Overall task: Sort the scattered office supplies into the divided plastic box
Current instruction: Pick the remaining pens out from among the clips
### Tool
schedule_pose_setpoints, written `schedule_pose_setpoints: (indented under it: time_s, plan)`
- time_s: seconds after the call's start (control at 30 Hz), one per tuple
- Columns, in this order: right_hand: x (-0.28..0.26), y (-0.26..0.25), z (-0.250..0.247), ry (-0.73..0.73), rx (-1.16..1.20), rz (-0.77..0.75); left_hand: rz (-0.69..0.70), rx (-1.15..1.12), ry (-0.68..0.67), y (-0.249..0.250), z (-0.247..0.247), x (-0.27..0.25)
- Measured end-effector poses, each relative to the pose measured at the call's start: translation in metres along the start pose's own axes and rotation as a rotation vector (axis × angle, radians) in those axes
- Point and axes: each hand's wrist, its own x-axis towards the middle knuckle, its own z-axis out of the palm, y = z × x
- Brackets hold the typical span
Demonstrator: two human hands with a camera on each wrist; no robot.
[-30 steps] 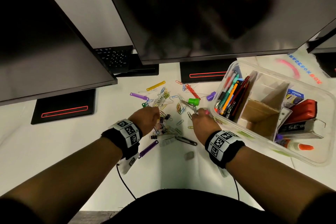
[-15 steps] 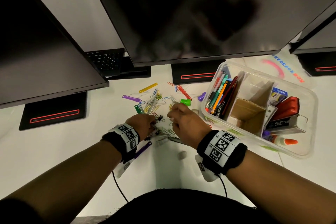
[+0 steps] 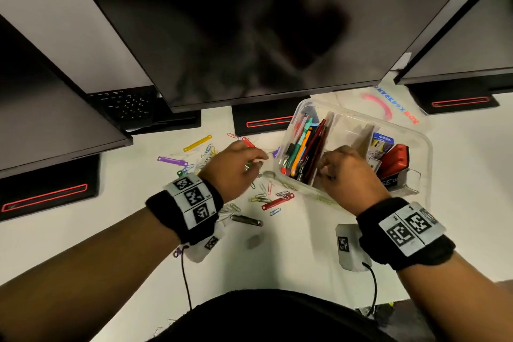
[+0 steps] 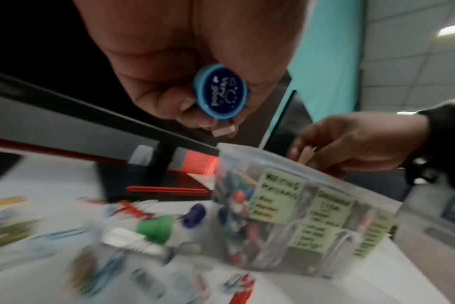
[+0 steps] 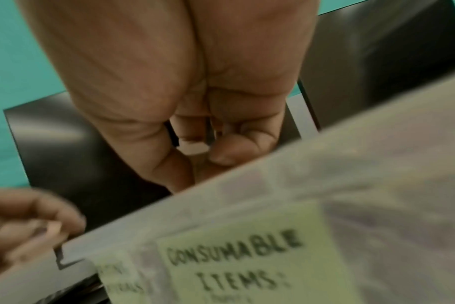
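The clear divided box (image 3: 361, 116) stands right of centre, with pens in its left section and a red stapler at the right. My right hand (image 3: 326, 169) hovers over its middle section, labelled "Consumable items" (image 5: 247, 267). In the right wrist view its fingers (image 5: 221, 152) are curled together, pinching what looks like a thin metal clip. My left hand (image 3: 255, 164) is just left of the box wall (image 4: 312, 185) and grips a small round blue stamp (image 4: 220, 91). Loose paper clips (image 3: 263, 197) lie scattered on the white desk below both hands.
A yellow tag (image 3: 197, 143), a purple tag (image 3: 172, 160), a red tag (image 3: 277, 203), a dark clip (image 3: 247, 220) and a grey eraser (image 3: 254, 240) lie on the desk. Green (image 4: 155, 228) and blue (image 4: 194, 214) pins sit beside the box. Three monitors overhang the back; the lid (image 3: 388, 108) lies behind the box.
Both hands have left the clip pile and moved right. The right hand went from the desk to above the box's middle section, and the left hand followed to the box's left wall.
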Motion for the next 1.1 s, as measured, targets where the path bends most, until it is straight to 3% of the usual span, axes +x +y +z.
schedule_pose_setpoints:
  time_s: [0.3, 0.67, 0.8, 0.93, 1.1]
  plan:
    - [-0.005, 0.023, 0.000, 0.016, 0.015, 0.076, 0.195, -0.095, -0.079, 0.081, 0.041, 0.041]
    - [-0.002, 0.034, -0.006, 0.117, 0.068, 0.169, 0.159, -0.114, -0.055, 0.106, 0.055, 0.060]
    - [-0.001, 0.029, -0.009, 0.122, 0.094, 0.179, 0.165, -0.164, 0.005, 0.091, 0.037, 0.052]
    - [0.000, 0.007, -0.006, 0.122, 0.159, 0.018, 0.090, -0.171, 0.115, 0.047, 0.010, 0.039]
    - [0.001, -0.041, 0.010, 0.043, 0.162, -0.226, 0.009, 0.064, -0.064, -0.017, 0.000, 0.009]
